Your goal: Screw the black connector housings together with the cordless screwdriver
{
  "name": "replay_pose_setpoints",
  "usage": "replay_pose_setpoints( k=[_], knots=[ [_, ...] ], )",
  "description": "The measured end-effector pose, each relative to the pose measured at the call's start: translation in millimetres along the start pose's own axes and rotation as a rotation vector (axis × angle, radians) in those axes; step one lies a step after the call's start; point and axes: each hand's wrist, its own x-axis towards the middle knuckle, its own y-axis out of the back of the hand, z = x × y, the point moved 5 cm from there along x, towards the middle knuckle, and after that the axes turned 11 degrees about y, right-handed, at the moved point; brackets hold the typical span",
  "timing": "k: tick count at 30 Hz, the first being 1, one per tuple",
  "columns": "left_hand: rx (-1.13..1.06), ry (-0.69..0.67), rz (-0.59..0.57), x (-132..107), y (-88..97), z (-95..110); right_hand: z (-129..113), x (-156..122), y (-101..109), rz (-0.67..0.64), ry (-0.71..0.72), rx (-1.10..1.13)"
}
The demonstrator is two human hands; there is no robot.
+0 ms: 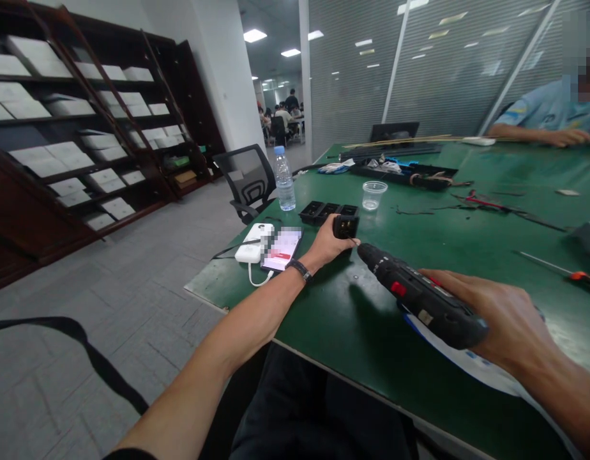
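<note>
Pointing at the black box point(347, 227) the left hand point(326, 244) pinches, the drill point(417, 287), wrapped by the right hand point(503, 313), slants lengthwise to that box's near right.

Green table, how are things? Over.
Right hand gripping drill. Left hand holding small black box. Drill pointed at box. Left thumb near chuck.

Office — mesh chair point(247, 171); glass partition point(355, 83); seated people point(284, 116)

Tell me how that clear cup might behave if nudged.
The clear cup probably slides readily, since its see-through wall looks thin and light; that wall may flex if squeezed. Its rim looks wider than its base, so it could tip.
</note>
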Motion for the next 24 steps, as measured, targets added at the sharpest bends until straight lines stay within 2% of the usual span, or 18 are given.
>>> replay_pose_setpoints(
  k=[3,8,14,16,20,22,24],
  knots=[
    [-0.030,-0.016,0.024,-1.2,-0.2,-1.6,4.8,-3.8,-5.7,0.009,-0.024,0.064],
    [-0.068,-0.007,0.056,1.3,-3.1,-10.5,16.4,-12.9,-10.1,0.055,-0.156,0.140],
    [0.008,-0.056,0.082,4.4,-1.8,-14.4,2.0,-4.0,-2.6,0.042,0.094,-0.033],
    [0.057,-0.073,0.077,2.7,-0.9,-11.1,1.7,-2.0,-0.1,0.039,0.090,-0.015],
    [0.125,-0.059,0.075,0.0,-1.1,-6.1,10.2,-2.4,0.1,0.009,-0.006,0.106],
    [0.127,-0.059,0.072,0.5,-1.3,-6.7,9.5,-1.2,2.0,0.023,0.035,0.060],
    [0.100,-0.061,0.079,1.9,-0.2,-9.3,3.9,1.4,4.4,0.044,0.136,-0.048]
  ],
)
